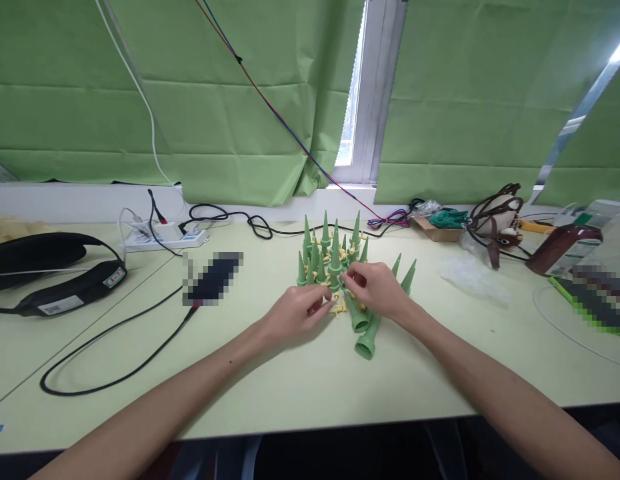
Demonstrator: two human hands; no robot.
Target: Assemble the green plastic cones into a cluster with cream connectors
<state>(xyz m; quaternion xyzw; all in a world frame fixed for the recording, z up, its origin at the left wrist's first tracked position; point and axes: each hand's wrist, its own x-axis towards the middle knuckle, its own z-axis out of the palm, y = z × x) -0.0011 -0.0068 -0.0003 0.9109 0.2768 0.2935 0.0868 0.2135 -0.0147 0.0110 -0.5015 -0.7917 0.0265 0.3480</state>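
Observation:
Several green cone-shaped spikes [324, 257] stand upright in a cluster on the pale table [310, 380], with small yellow pieces among them. A few more green cones [366, 337] lie on their sides in front. My left hand [299, 313] is curled in a pinch at the front of the cluster, fingertips on a small yellow piece [336, 308]. My right hand [377, 288] rests over the lying cones, fingers pinched together at the foot of an upright cone; what they hold is too small to name.
A black headset [50, 273] and a white power strip [165, 237] with cables lie at the left. A black cable [115, 363] loops over the table. At the right are a small cardboard tray [437, 230], a brown-strapped bag [497, 223], clear plastic wrap [470, 277] and a dark red bottle [563, 250].

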